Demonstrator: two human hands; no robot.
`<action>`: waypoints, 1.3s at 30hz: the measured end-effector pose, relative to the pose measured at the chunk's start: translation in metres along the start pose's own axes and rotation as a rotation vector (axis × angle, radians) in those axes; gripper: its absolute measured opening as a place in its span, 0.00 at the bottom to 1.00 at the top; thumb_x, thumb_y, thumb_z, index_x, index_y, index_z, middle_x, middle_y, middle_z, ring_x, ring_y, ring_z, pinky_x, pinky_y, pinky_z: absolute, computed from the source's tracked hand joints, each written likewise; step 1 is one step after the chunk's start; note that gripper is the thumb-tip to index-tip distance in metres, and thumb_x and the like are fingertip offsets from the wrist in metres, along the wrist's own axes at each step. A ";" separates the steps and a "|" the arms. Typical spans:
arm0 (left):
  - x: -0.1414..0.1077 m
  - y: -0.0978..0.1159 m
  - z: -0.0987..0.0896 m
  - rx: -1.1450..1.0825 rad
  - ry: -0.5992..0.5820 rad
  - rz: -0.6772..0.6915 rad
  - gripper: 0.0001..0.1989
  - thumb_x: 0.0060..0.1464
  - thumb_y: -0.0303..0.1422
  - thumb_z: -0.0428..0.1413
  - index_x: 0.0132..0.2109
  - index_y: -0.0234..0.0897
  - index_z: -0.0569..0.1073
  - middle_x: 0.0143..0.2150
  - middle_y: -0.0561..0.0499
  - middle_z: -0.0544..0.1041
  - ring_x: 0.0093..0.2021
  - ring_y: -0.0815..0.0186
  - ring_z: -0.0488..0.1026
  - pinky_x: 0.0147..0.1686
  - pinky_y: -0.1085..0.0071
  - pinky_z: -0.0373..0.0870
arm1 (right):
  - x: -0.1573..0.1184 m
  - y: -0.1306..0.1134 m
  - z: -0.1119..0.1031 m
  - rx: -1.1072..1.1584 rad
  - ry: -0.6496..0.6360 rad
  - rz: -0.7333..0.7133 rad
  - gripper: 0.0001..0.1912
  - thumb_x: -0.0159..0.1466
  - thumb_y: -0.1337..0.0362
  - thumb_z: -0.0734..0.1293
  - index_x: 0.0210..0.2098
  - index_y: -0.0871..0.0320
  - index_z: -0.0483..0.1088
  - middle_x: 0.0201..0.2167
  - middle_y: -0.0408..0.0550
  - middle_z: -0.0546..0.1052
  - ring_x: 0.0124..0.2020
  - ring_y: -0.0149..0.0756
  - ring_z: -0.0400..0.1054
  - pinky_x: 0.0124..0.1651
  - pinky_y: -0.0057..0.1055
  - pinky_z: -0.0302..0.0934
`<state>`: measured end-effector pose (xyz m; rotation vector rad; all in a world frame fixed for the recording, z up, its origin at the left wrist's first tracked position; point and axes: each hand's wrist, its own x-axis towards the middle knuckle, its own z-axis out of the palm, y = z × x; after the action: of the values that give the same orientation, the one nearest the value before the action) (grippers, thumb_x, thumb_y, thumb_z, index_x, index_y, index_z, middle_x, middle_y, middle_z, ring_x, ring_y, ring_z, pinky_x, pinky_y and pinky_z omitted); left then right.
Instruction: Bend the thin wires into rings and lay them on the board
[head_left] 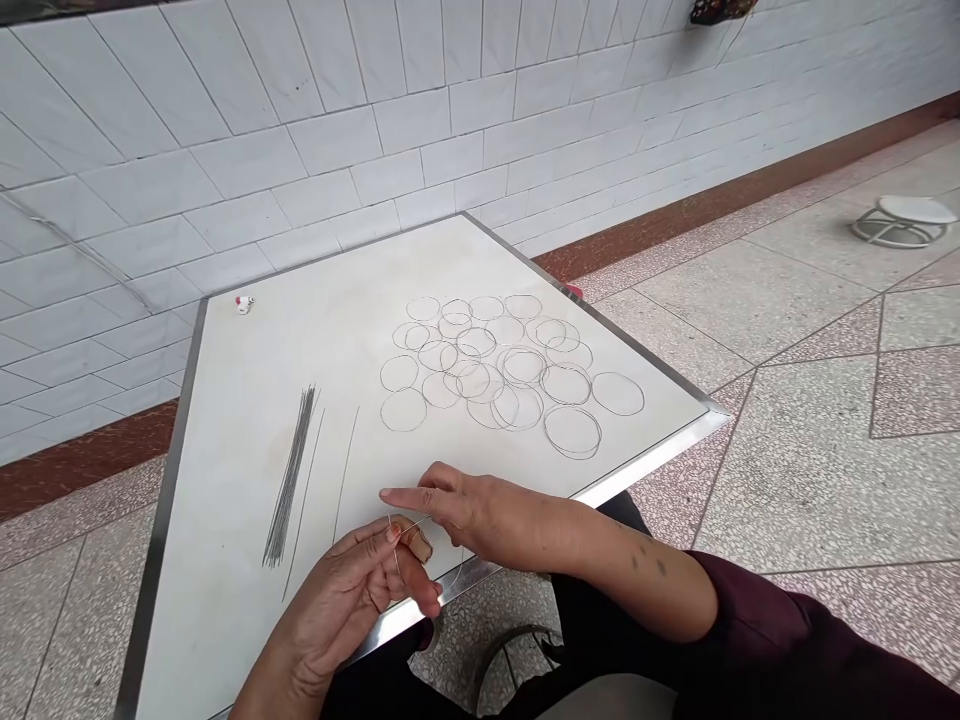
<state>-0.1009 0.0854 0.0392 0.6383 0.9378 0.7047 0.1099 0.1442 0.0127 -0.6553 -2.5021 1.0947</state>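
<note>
My left hand [341, 595] is near the table's front edge, thumb and fingers pinching a thin metal wire [460, 572] where its two ends cross. The wire curves round in a loop below. A tan wrap covers one of the left fingers. My right hand [484, 515] lies over the far side of the loop, which runs in under it. Its index finger stretches out just above a short wire end, while the other fingers are bent and partly hidden. Two loose straight wires [346, 465] lie just beyond the left hand on the white table [225, 420].
Left of the loose wires is a bundle of straight wires [289, 480]. Many overlapping wire rings [403, 410] spread across the table's right half. A small red and white object [244, 304] sits at the far left corner. A tiled wall [315, 150] stands behind; a stool [911, 212] is on the floor at right.
</note>
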 end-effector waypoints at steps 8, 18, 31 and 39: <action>0.003 -0.005 0.002 -0.041 0.005 -0.005 0.12 0.59 0.39 0.58 0.35 0.34 0.76 0.22 0.49 0.79 0.23 0.63 0.76 0.40 0.60 0.72 | 0.004 -0.001 -0.005 0.097 0.062 -0.104 0.25 0.69 0.72 0.59 0.63 0.47 0.61 0.47 0.45 0.67 0.37 0.26 0.65 0.40 0.24 0.64; 0.007 -0.011 0.002 -0.012 0.100 0.003 0.12 0.57 0.41 0.60 0.37 0.34 0.76 0.24 0.47 0.79 0.26 0.63 0.77 0.22 0.74 0.67 | 0.012 0.003 -0.008 0.422 0.085 0.067 0.08 0.70 0.64 0.62 0.47 0.55 0.71 0.43 0.46 0.68 0.29 0.23 0.66 0.34 0.23 0.67; 0.021 -0.008 0.003 -0.030 0.181 -0.008 0.11 0.52 0.39 0.65 0.34 0.34 0.78 0.22 0.54 0.75 0.18 0.72 0.69 0.38 0.63 0.74 | 0.024 0.007 -0.021 0.283 0.074 0.051 0.10 0.67 0.73 0.62 0.41 0.55 0.74 0.38 0.41 0.68 0.28 0.22 0.63 0.33 0.22 0.61; 0.039 -0.004 0.001 -0.106 0.155 0.075 0.10 0.53 0.37 0.64 0.35 0.34 0.79 0.20 0.55 0.73 0.19 0.72 0.69 0.39 0.64 0.75 | 0.039 0.021 -0.033 0.308 0.072 0.061 0.09 0.67 0.71 0.63 0.40 0.55 0.74 0.39 0.42 0.69 0.29 0.24 0.65 0.32 0.22 0.62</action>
<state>-0.0832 0.1126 0.0173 0.5332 1.0159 0.8749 0.0985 0.1972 0.0223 -0.6705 -2.2011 1.4139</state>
